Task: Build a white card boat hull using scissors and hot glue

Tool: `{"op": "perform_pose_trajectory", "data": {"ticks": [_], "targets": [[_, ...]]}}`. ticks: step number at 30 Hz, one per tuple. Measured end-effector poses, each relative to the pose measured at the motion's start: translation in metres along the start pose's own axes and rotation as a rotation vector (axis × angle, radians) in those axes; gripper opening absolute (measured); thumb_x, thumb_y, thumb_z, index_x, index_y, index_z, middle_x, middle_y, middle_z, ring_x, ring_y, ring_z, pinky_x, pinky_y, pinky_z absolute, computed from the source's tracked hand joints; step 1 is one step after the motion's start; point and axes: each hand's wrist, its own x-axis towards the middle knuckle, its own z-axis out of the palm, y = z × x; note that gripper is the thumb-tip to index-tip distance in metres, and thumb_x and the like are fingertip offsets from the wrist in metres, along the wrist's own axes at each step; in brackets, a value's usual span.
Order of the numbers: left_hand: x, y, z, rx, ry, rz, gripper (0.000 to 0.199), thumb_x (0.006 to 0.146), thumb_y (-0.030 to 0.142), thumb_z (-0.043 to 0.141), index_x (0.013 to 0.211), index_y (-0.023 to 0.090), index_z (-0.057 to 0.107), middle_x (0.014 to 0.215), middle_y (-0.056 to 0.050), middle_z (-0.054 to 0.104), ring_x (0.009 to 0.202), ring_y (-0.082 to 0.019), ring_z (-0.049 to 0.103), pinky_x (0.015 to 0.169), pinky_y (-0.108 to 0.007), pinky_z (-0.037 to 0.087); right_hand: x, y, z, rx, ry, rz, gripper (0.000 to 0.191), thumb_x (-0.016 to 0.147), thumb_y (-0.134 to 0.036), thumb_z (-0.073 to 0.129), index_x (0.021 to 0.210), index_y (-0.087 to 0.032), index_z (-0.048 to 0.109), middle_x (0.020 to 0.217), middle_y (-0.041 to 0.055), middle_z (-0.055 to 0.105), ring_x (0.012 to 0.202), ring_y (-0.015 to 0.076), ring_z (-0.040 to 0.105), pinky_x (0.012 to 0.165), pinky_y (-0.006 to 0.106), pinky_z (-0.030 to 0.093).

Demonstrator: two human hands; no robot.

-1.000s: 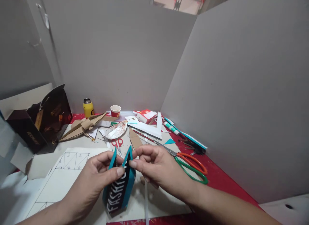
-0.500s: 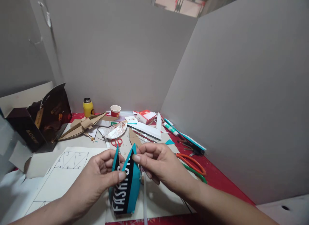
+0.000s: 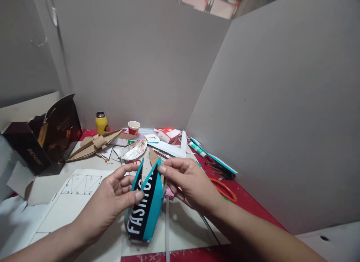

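Between my hands is a folded teal and black card piece point(image 3: 153, 213) with white "FASHION" lettering. It stands tilted, with two pointed upper ends and a V-shaped gap between them. My left hand point(image 3: 118, 190) grips its left side, thumb on the lettered face and fingers behind. The right pointed tip is pinched between thumb and forefinger of my right hand point(image 3: 182, 179). Just below my right fingers shows a pink part point(image 3: 169, 193) with a translucent stick point(image 3: 168, 228) running toward me; whether those fingers touch it, I cannot tell.
A dark open box point(image 3: 42, 142) stands at left, beside a sheet with a drawn grid point(image 3: 81, 185). A yellow bottle point(image 3: 101, 123), paper cup point(image 3: 134, 128), cardboard boat shape point(image 3: 98, 143) and paper scraps lie farther back. Orange-handled scissors point(image 3: 225, 188) rest right; grey partitions point(image 3: 135, 67) surround the table.
Both hands and the card piece have risen slightly, and the piece leans a little more to the right. More of the pink part now shows beneath my right hand.
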Motion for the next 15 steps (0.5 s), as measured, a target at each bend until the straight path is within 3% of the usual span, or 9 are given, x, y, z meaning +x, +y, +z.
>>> {"op": "perform_pose_trajectory", "data": {"ticks": [9, 15], "targets": [[0.0038, -0.0028, -0.0053, 0.130, 0.060, 0.129, 0.043, 0.082, 0.027, 0.069, 0.121, 0.026, 0.051, 0.112, -0.003, 0.067, 0.105, -0.017, 0.061, 0.094, -0.030, 0.046, 0.0015, -0.0070, -0.0022, -0.005, -0.038, 0.061, 0.031, 0.080, -0.047, 0.069, 0.074, -0.017, 0.063, 0.043, -0.0062, 0.054, 0.031, 0.0047, 0.038, 0.030, 0.016, 0.027], [-0.0011, 0.0005, -0.0055, 0.309, 0.148, 0.195, 0.042, 0.083, 0.030, 0.068, 0.121, 0.028, 0.051, 0.107, -0.002, 0.069, 0.098, -0.017, 0.064, 0.083, -0.028, 0.051, -0.0023, -0.0068, 0.0008, 0.032, -0.011, 0.030, 0.032, 0.079, -0.043, 0.072, 0.099, -0.023, 0.057, 0.052, -0.0063, 0.062, 0.033, 0.0050, 0.046, 0.034, 0.014, 0.029]]}}
